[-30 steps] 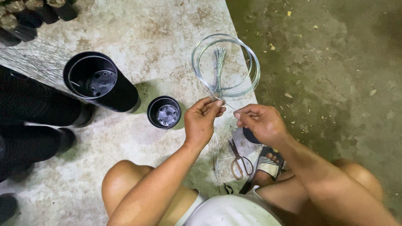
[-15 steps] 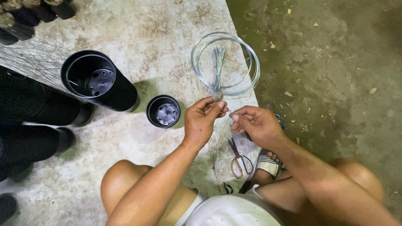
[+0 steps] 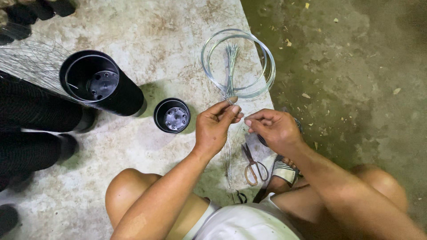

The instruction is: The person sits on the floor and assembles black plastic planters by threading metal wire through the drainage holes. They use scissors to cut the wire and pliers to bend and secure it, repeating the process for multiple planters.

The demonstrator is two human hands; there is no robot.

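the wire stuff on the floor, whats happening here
A person crouches on the concrete floor, pinching thin wire between the left hand and right hand. A wire coil lies just ahead, scissors below the hands. Two stacks of black plastic pots lie to the left.

The coil of wire point(image 3: 238, 62) at upper centre is looking like thin, shiny metal, and the two pots point(image 3: 100, 86) at left are showing smooth, glossy black plastic. The floor point(image 3: 133, 31) is appearing as rough, matt, stained concrete, while the scissors point(image 3: 252, 163) at lower centre are showing dull metal blades with orange plastic handles.
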